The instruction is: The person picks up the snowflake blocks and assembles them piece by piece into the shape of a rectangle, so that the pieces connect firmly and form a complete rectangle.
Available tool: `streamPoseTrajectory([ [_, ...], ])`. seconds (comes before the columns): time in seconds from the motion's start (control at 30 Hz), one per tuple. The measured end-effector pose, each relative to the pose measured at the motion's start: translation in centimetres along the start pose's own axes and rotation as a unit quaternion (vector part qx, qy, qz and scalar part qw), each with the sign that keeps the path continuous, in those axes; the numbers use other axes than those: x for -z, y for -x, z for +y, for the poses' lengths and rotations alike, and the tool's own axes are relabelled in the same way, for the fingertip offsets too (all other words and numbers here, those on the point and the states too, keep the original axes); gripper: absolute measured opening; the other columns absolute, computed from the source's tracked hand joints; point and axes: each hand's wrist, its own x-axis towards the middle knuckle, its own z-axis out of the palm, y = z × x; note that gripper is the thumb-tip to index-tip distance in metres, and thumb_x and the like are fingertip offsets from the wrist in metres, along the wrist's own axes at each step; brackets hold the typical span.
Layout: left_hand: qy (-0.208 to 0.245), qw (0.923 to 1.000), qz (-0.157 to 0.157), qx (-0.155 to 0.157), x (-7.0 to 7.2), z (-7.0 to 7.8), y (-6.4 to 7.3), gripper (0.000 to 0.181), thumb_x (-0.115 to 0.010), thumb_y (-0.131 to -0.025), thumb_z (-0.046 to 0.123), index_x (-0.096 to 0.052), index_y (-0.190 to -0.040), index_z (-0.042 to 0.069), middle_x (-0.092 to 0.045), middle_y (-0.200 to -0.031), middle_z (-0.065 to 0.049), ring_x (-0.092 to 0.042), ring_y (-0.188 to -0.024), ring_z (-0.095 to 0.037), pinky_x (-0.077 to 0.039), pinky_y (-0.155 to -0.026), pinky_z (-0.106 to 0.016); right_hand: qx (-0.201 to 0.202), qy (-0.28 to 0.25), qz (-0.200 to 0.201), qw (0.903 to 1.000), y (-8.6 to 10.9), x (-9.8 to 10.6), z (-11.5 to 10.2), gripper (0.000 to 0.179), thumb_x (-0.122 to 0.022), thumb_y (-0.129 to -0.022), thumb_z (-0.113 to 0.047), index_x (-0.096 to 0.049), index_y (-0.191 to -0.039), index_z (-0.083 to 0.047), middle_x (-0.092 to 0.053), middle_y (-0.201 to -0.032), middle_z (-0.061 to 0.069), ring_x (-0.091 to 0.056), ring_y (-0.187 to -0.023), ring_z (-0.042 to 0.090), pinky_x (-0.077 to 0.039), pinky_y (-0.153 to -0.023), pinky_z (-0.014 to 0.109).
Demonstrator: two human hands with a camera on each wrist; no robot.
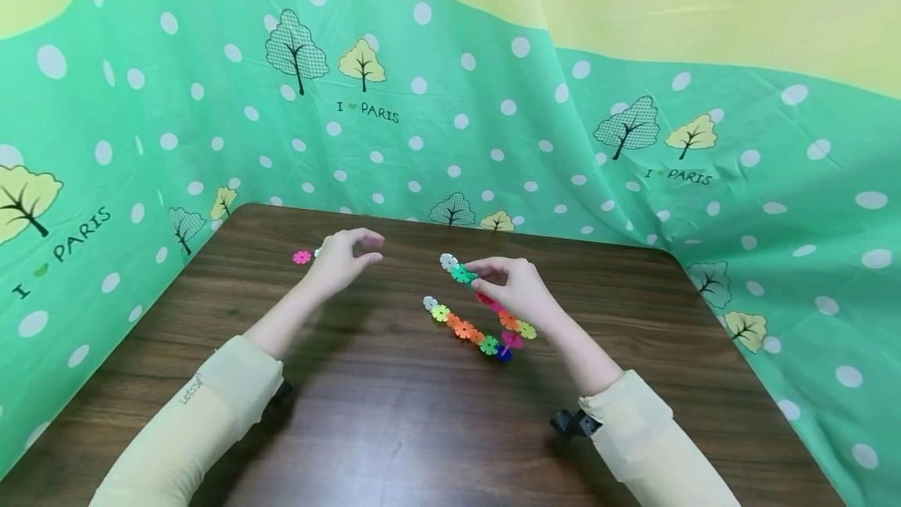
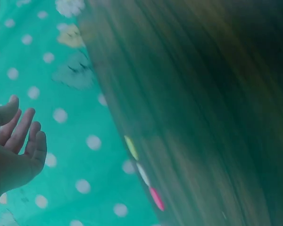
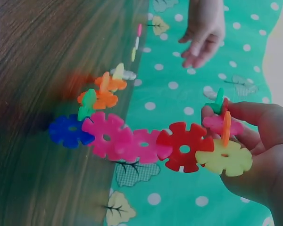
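Note:
My right hand [image 1: 519,288] pinches a chain of flower-shaped plastic discs [image 1: 464,329] between thumb and fingers, near its green discs. A white disc [image 1: 448,261] tips the gripped end. From there the chain bends in a loop, through red, pink, orange, yellow and blue discs, to another white disc [image 1: 429,303]. The right wrist view shows the blue disc [image 3: 66,132] and a large red disc [image 3: 174,141] linked edge to edge. My left hand [image 1: 336,263] is raised at the far left with thumb and fingers apart, holding nothing.
Loose discs lie on the brown wooden table [image 1: 394,413] by its far left side: a pink disc [image 1: 301,257], plus a white disc [image 2: 143,174] and a yellow disc [image 2: 131,147] in the left wrist view. A green dotted curtain [image 1: 422,155] hangs around the table.

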Motion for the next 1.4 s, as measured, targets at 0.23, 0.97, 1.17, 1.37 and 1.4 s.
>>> streamPoseTrajectory([
  [0.23, -0.029, 0.9976, -0.053, 0.033, 1.2, -3.8, -0.9, 0.035, -0.069, -0.087, 0.014, -0.060, -0.120, 0.005, -0.063, -0.120, -0.014, -0.053, -0.118, -0.032, -0.041, -0.099, -0.048, -0.068, -0.117, -0.023, 0.9905, 0.2, 0.8, 0.6, 0.030, -0.065, -0.089, -0.011, -0.063, -0.119, -0.009, -0.069, -0.096, 0.016, -0.068, -0.079, 0.027, -0.056, -0.072, 0.034],
  [0.97, -0.196, 0.9703, -0.141, 0.018, 0.7, -9.2, -1.2, 0.037, -0.066, -0.084, 0.000, -0.059, -0.121, 0.001, -0.060, -0.120, -0.020, -0.047, -0.119, -0.042, -0.038, -0.097, -0.056, -0.141, -0.316, 0.014, 0.9379, 1.6, -0.1, 5.0, 0.031, -0.060, -0.091, -0.002, -0.055, -0.120, 0.009, -0.070, -0.087, 0.009, -0.070, -0.082, 0.028, -0.051, -0.083, 0.049],
  [1.17, -0.166, 0.9765, -0.137, 0.007, 0.8, -9.5, -1.0, 0.030, -0.066, -0.082, -0.007, -0.064, -0.111, -0.002, -0.065, -0.105, -0.016, -0.059, -0.103, -0.033, -0.048, -0.089, -0.045, -0.158, -0.309, 0.011, 0.9377, 1.9, -0.3, 5.6, 0.031, -0.059, -0.090, -0.001, -0.054, -0.119, 0.010, -0.064, -0.090, 0.010, -0.069, -0.080, 0.027, -0.053, -0.081, 0.045],
  [1.37, -0.159, 0.9778, -0.137, 0.000, 0.9, -9.2, -0.8, 0.025, -0.070, -0.080, -0.004, -0.066, -0.104, -0.002, -0.065, -0.098, -0.016, -0.061, -0.095, -0.031, -0.050, -0.083, -0.044, -0.173, -0.238, 0.015, 0.9557, 2.2, -0.4, 6.1, 0.028, -0.062, -0.088, -0.004, -0.059, -0.114, 0.007, -0.065, -0.085, 0.007, -0.065, -0.076, 0.018, -0.055, -0.068, 0.028],
  [1.4, -0.158, 0.9775, -0.140, 0.002, 0.9, -9.2, -0.7, 0.025, -0.070, -0.080, -0.004, -0.066, -0.104, -0.002, -0.065, -0.100, -0.017, -0.061, -0.095, -0.032, -0.050, -0.083, -0.044, -0.173, -0.221, 0.017, 0.9597, 2.2, -0.4, 6.1, 0.028, -0.063, -0.088, -0.005, -0.060, -0.114, 0.006, -0.065, -0.084, 0.006, -0.063, -0.074, 0.017, -0.054, -0.065, 0.026],
])
